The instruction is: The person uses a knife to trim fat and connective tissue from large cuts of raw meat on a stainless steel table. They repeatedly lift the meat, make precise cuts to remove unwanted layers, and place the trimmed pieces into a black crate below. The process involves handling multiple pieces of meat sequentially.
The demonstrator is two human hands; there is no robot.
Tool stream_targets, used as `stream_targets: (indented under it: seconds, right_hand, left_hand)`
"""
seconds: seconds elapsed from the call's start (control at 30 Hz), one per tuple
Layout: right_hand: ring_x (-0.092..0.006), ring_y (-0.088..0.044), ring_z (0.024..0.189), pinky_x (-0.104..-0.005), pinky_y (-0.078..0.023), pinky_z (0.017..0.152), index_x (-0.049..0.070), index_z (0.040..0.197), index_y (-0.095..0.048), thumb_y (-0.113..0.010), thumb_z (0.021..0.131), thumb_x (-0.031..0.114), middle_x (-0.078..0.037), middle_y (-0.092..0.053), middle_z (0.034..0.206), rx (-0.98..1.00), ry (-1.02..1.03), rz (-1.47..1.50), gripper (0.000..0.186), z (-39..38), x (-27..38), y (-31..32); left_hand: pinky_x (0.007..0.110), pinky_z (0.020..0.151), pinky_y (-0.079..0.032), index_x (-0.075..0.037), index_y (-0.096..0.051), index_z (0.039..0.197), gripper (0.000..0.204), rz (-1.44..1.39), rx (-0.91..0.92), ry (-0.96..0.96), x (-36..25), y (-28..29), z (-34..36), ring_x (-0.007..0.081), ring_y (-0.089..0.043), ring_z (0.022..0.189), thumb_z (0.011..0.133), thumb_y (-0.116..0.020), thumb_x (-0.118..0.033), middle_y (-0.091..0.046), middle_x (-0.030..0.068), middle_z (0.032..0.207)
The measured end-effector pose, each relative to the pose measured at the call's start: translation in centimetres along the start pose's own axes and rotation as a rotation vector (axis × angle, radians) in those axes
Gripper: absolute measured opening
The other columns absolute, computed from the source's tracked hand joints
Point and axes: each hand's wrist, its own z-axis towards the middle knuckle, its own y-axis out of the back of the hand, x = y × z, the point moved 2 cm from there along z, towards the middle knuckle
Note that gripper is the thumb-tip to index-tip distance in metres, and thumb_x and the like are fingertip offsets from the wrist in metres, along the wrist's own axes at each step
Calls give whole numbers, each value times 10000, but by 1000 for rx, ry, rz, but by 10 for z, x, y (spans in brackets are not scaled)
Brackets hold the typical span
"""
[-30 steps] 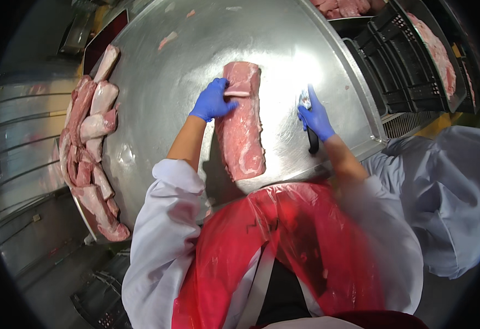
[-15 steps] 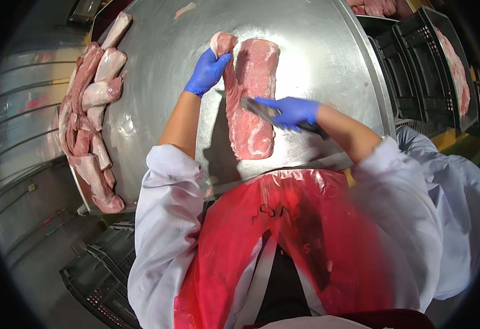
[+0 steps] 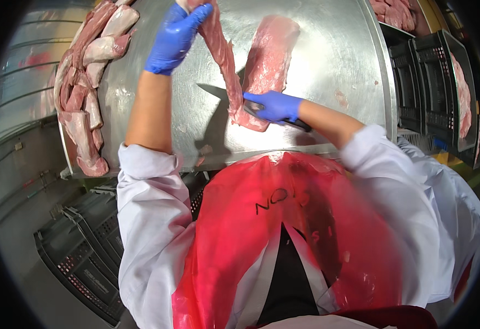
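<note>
Left hand (image 3: 177,41), upper left: fingers curled tight round the top of a meat strip (image 3: 216,44); right hand (image 3: 278,106), centre: fingers closed on a knife (image 3: 211,89); loin (image 3: 273,52), upper centre, on surface (image 3: 333,66); probably weighty, soft, slick; strip likely limp, best gripped near its end

Steel table (image 3: 338,60), bright glare nr. ctr. L: shiny panel (image 3: 17,71) w/ dark horiz. bars. Lower L: grey floor (image 3: 43,281), blk. plastic crates (image 3: 83,263). R: upright blk. racks (image 3: 437,82) beside table edge.

Head-worn fisheye looks down, seemingly near.
</note>
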Motion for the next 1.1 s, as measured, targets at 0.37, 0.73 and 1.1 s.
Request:
stream_targets:
  seconds: [0.37, 0.73, 1.1]
  right_hand:
    - [-305, -661, 682, -407, -542, 647, 333, 1614, -132, -484, 906, 160, -207, -670, 939, 184, 314, -214, 809, 29, 42, -59]
    - [-299, -726, 946, -422, -561, 941, 301, 1607, -196, -580, 934, 581, -189, -721, 1128, -447, 521, -91, 824, 35, -45, 120]
    - [-338, -653, 1142, -399, -495, 980, 288, 1579, -296, -556, 902, 159, -199, -654, 1278, -690, 303, -413, 736, 101, -29, 181]
  left_hand:
    - [383, 933, -495, 67, -506, 1364, 612, 486, -611, -305, -174, 31, -223, 254, -593, 1123, 933, -461, -365, -567, 180, 1339]
    - [401, 1105, -371, 8, -507, 1385, 565, 1103, -1247, -37, -251, 3, -551, 260, -520, 1281, 1033, -407, -423, -546, 125, 1406]
    - [413, 1024, -443, 26, -471, 1381, 589, 998, -814, 529, 2, -28, -404, 290, -548, 1187, 890, -738, -160, -557, 188, 1280]
